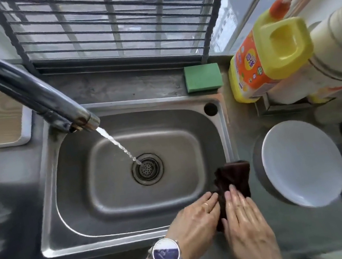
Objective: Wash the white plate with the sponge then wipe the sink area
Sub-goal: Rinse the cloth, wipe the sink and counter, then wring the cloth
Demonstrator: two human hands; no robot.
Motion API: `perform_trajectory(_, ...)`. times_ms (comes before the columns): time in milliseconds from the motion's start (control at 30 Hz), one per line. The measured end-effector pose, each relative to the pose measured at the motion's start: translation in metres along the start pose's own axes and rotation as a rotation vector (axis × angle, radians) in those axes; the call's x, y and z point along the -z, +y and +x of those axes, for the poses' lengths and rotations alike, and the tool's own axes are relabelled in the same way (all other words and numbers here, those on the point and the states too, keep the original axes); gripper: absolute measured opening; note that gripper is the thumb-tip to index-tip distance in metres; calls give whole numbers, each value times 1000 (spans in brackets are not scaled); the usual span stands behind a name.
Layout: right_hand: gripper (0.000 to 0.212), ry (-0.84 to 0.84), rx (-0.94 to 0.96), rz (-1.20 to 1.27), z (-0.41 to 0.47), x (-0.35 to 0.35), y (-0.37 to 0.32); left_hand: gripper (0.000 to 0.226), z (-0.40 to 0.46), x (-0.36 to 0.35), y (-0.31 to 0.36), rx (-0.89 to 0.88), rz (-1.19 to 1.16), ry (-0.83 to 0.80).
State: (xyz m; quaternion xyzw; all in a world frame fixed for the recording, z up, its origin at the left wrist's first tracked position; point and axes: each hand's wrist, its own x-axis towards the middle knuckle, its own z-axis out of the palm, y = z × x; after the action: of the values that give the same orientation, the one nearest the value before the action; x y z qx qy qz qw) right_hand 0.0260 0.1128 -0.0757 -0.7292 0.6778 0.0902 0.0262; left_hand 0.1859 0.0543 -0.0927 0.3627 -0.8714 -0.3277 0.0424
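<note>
A white plate (302, 164) rests on the bench (307, 235) at about 3 o'clock from the sink (51, 217), lying on top of a darker round dish whose edge shows only along its left side. The plate sits near the hands, at about 2 o'clock from them, and touches neither. A green sponge (202, 77) lies on the sink's back ledge at about 12 o'clock from the hands, well apart from them.

Both hands meet at the sink's near right corner on a dark brown cloth (234, 181) draped over the rim. The right hand (246, 218) lies flat on the cloth with its fingers straight and together. The left hand (194, 222), wearing a ring and a wristwatch (166, 256), touches the cloth's left edge; its fingertips are hidden by the folds, so whether it pinches the cloth cannot be told.

A tap (23, 90) at 10 o'clock runs water (118, 146) into the drain (147, 168). A yellow detergent bottle (265, 61) stands at 1 o'clock beside a pale stack cut off by the right edge. The lower bench and far right are blurred.
</note>
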Motion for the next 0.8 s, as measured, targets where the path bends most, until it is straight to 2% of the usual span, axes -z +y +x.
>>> perform_trajectory(100,55,0,60,-24,66,7,14,55,33,-7,-10,144,-100,40)
perform_trajectory(133,57,-2,49,-24,84,8,17,61,41,-9,-11,177,-168,24)
perform_trajectory(200,60,-3,6,-25,94,5,19,71,43,-9,-4,214,-338,-46)
perform_trajectory(233,60,15,-11,-18,84,1,19,67,38,-10,-1,208,-364,-31)
perform_trajectory(367,66,16,-99,53,26,-4,13,55,11,-8,0,197,-428,22)
perform_trajectory(433,65,62,-120,63,47,-7,15,60,9,-5,-7,226,-404,69)
perform_trajectory(533,67,127,-138,52,124,-7,16,61,7,4,-21,303,-340,243)
perform_trajectory(567,70,141,-126,53,152,-5,16,63,4,8,-26,330,-341,286)
perform_trajectory(667,64,209,-12,33,210,-3,17,82,-16,17,-46,427,-337,217)
perform_trajectory(800,69,260,249,2,233,0,11,82,-44,23,-72,553,-289,211)
